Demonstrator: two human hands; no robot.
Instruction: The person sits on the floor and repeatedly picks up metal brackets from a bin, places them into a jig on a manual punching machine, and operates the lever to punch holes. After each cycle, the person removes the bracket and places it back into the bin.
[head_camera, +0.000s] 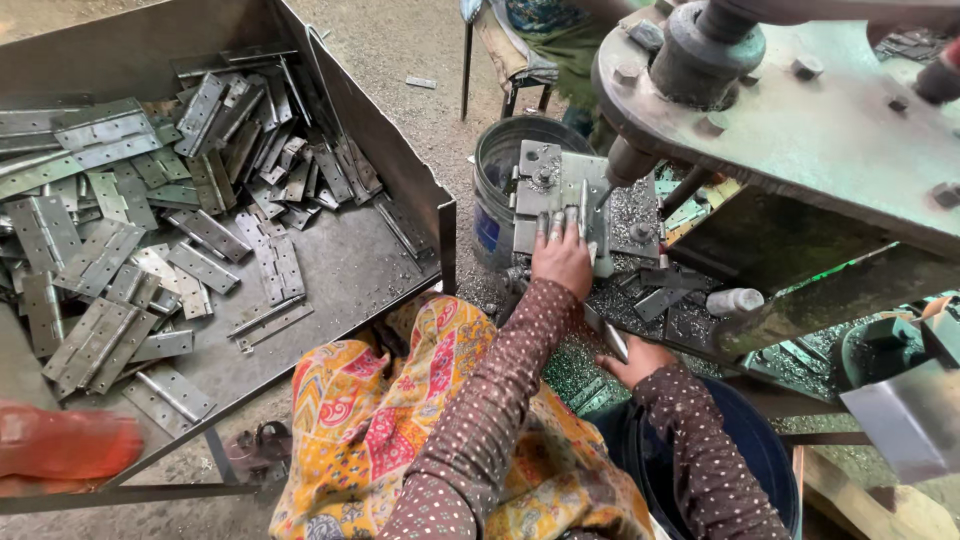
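Observation:
My left hand (562, 256) lies flat on a grey metal hinge plate (578, 190) that rests on the die block (535, 190) of a press, its fingers spread over the plate just beside the punch (628, 160). Lower down, my right hand (640, 360) is closed around a short flat metal piece (612, 340) near the machine's front edge. Both arms wear brown dotted sleeves. A yellow and red patterned cloth (400, 400) covers my lap.
A large steel tray (390, 170) on the left holds several loose hinges (110, 250). A grey bucket (497, 165) stands behind the die and a blue tub (765, 450) by my right arm. The press head (790, 90) overhangs; metal shavings (640, 210) cover the bed. A blurred red object (60, 440) lies lower left.

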